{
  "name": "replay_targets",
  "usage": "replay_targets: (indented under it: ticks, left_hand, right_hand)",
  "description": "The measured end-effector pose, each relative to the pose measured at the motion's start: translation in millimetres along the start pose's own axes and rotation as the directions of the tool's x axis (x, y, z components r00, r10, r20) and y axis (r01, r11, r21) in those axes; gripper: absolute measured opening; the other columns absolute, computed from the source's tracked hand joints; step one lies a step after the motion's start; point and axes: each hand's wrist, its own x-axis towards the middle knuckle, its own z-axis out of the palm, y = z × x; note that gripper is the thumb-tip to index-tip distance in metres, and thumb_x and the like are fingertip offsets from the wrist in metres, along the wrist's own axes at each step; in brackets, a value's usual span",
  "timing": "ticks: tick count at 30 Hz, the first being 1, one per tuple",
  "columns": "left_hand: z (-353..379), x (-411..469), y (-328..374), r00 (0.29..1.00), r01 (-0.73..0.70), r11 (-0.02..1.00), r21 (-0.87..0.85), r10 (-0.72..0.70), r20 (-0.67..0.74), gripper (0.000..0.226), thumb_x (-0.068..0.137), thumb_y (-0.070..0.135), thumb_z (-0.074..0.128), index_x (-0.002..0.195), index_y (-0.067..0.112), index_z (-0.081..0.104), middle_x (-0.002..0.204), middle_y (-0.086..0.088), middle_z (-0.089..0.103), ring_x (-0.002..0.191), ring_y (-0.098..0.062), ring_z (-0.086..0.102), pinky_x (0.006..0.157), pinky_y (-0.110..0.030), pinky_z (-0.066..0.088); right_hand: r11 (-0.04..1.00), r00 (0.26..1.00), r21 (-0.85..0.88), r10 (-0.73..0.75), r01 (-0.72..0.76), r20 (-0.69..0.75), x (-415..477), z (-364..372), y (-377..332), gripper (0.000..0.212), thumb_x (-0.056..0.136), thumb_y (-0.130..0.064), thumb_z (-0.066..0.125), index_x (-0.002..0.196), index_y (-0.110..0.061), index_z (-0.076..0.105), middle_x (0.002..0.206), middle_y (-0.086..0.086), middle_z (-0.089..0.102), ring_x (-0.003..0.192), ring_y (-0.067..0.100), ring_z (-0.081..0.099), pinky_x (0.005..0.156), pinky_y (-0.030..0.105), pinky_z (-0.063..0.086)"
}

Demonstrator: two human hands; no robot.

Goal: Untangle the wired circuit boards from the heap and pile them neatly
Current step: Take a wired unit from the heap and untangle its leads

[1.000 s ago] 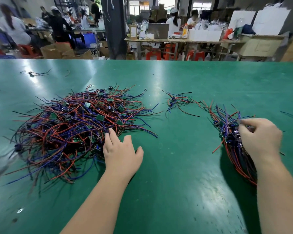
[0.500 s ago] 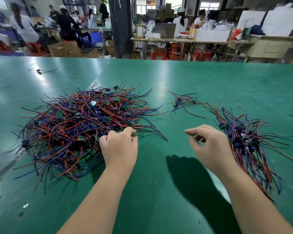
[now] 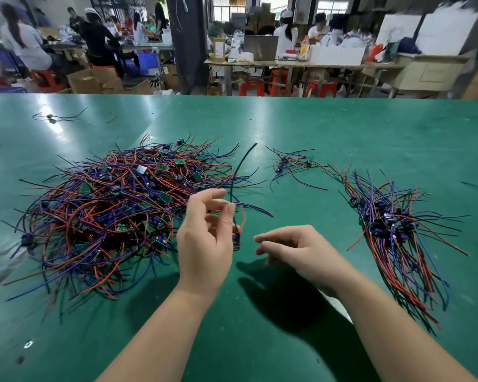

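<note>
Plainly pinched one wired circuit board (image 3: 236, 239) in left hand (image 3: 204, 244), right hand (image 3: 295, 252) slack, empty beside it. Risked trailing leads (image 3: 238, 172) snagging heap (image 3: 116, 210) left of hands, dragging others.

- 2 bare hands show, the left hand (image 3: 204, 244) and the right hand (image 3: 295, 252), both with slim fingers.
- The left forearm (image 3: 155, 334) and the right forearm (image 3: 398, 334) are bare from the wrist down to the lower edge of the view.
- Fingernails are too small to make out.
</note>
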Motion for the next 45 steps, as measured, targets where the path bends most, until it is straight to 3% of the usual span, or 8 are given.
replay_targets:
  ticks: [7, 15, 17, 21, 24, 29, 39, 45]
  left_hand:
    - [15.2, -13.1, 3.6, 0.967, 0.187, 0.962, -0.199, -0.144, 0.211, 0.033, 0.084, 0.014, 0.067, 0.104, 0.038, 0.056, 0.095, 0.014, 0.063, 0.085, -0.01, 0.065, 0.067, -0.024, 0.055]
    - [11.0, -5.5, 6.6, 0.818, 0.543, 0.801, -0.25, -0.438, 0.374, 0.007, 0.088, 0.01, 0.064, 0.088, 0.015, 0.06, 0.082, 0.01, 0.066, 0.072, -0.012, 0.067, 0.055, -0.031, 0.056]
    - [13.2, -7.4, 11.1, 0.713, 0.672, 0.702, -0.237, -0.525, 0.466, 0.006, 0.086, 0.014, 0.067, 0.086, 0.013, 0.061, 0.082, 0.004, 0.067, 0.063, -0.014, 0.067, 0.053, -0.029, 0.054]
    - [15.8, -9.6, 19.8, 0.328, 0.938, 0.309, -0.159, -0.634, 0.701, 0.028, 0.073, 0.028, 0.069, 0.09, 0.007, 0.063, 0.083, -0.005, 0.071, 0.064, -0.018, 0.069, 0.051, -0.028, 0.056]
    - [11.5, -6.0, 21.0, 0.207, 0.974, 0.201, -0.104, -0.605, 0.769, 0.034, 0.07, 0.034, 0.067, 0.091, 0.008, 0.068, 0.087, -0.005, 0.073, 0.072, -0.016, 0.071, 0.05, -0.027, 0.056]
    - [9.8, -7.1, 23.2, 0.248, 0.964, 0.224, -0.14, -0.581, 0.775, 0.042, 0.06, 0.042, 0.074, 0.093, 0.017, 0.069, 0.092, -0.001, 0.073, 0.074, -0.013, 0.071, 0.052, -0.027, 0.055]
    - [14.2, -11.4, 17.3, 0.54, 0.813, 0.554, -0.179, -0.604, 0.587, 0.02, 0.072, 0.02, 0.077, 0.077, 0.001, 0.072, 0.068, -0.012, 0.07, 0.051, -0.013, 0.061, 0.051, -0.022, 0.052]
    - [10.2, -8.9, 16.2, 0.401, 0.834, 0.552, -0.015, -0.587, 0.703, 0.01, 0.081, 0.012, 0.072, 0.075, 0.006, 0.066, 0.064, -0.006, 0.068, 0.055, -0.015, 0.067, 0.048, -0.02, 0.051]
  right_hand:
    - [0.842, 0.998, 0.537, 0.056, -0.047, 0.001, 1.4, 10.7, -6.0, 0.025, 0.073, -0.028, 0.065, 0.09, -0.01, 0.071, 0.078, 0.005, 0.068, 0.064, 0.011, 0.057, 0.052, 0.019, 0.036]
    - [0.739, 0.98, 0.672, 0.158, -0.038, -0.118, 4.9, -4.3, -9.3, 0.01, 0.084, -0.022, 0.058, 0.087, -0.016, 0.067, 0.074, 0.001, 0.073, 0.055, 0.01, 0.065, 0.046, 0.015, 0.043]
    - [0.732, 0.979, 0.681, 0.16, -0.031, -0.127, 5.5, -5.0, -9.6, 0.012, 0.078, -0.024, 0.061, 0.085, -0.017, 0.067, 0.077, 0.001, 0.074, 0.051, 0.005, 0.058, 0.045, 0.013, 0.039]
    - [0.678, 0.98, 0.734, 0.17, -0.041, -0.102, 5.7, -6.6, -8.9, 0.012, 0.069, -0.024, 0.063, 0.071, -0.018, 0.073, 0.072, 0.0, 0.072, 0.044, 0.003, 0.05, 0.043, 0.012, 0.041]
    - [0.6, 0.989, 0.8, 0.122, -0.009, -0.081, 5.7, -7.1, -9.3, 0.014, 0.071, -0.018, 0.062, 0.067, -0.017, 0.076, 0.069, 0.001, 0.069, 0.043, 0.003, 0.052, 0.042, 0.013, 0.043]
    - [0.622, 0.994, 0.783, 0.086, -0.002, -0.066, 6.7, -7.8, -8.4, 0.015, 0.07, -0.014, 0.064, 0.076, -0.015, 0.078, 0.067, 0.0, 0.067, 0.048, 0.003, 0.055, 0.048, 0.012, 0.048]
    - [0.84, 0.994, 0.542, 0.085, -0.03, -0.076, 5.2, -6.3, -3.6, 0.012, 0.081, 0.006, 0.062, 0.078, -0.006, 0.064, 0.057, 0.002, 0.062, 0.044, 0.008, 0.056, 0.044, 0.017, 0.047]
    - [0.855, 0.945, 0.518, 0.15, 0.023, -0.289, 8.6, -23.7, -4.9, 0.009, 0.079, -0.002, 0.067, 0.072, -0.006, 0.061, 0.056, 0.004, 0.064, 0.044, 0.007, 0.056, 0.042, 0.013, 0.044]
